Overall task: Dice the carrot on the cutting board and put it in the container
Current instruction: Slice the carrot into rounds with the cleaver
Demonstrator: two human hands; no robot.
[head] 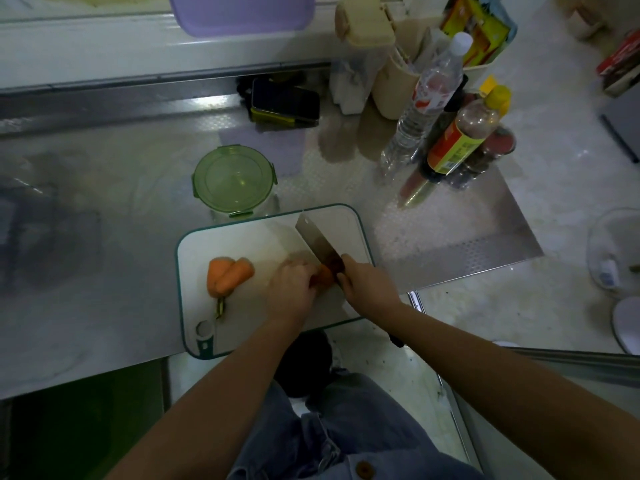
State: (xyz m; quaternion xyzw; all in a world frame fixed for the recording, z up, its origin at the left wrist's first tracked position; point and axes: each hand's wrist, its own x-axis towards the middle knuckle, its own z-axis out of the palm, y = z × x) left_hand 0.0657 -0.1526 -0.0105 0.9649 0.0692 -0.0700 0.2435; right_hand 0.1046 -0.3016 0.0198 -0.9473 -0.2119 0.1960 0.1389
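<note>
Wrapped round the handle of the cleaver (314, 241) is the right hand (367, 288), blade laid against a carrot piece (324, 277) that's pinned under the curled left hand (290, 289) on the right half of the cutting board (242, 242), while bigger carrot chunks (227, 273) are left on its left half and the lidded container (232, 180) is parked just behind it.

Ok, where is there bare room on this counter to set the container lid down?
Bare steel counter lies left of the cutting board and the green-lidded container. Another free patch sits right of the board, in front of the bottles. Crowded: the board's middle, where the left hand holds carrot and the right hand grips the cleaver.
</note>
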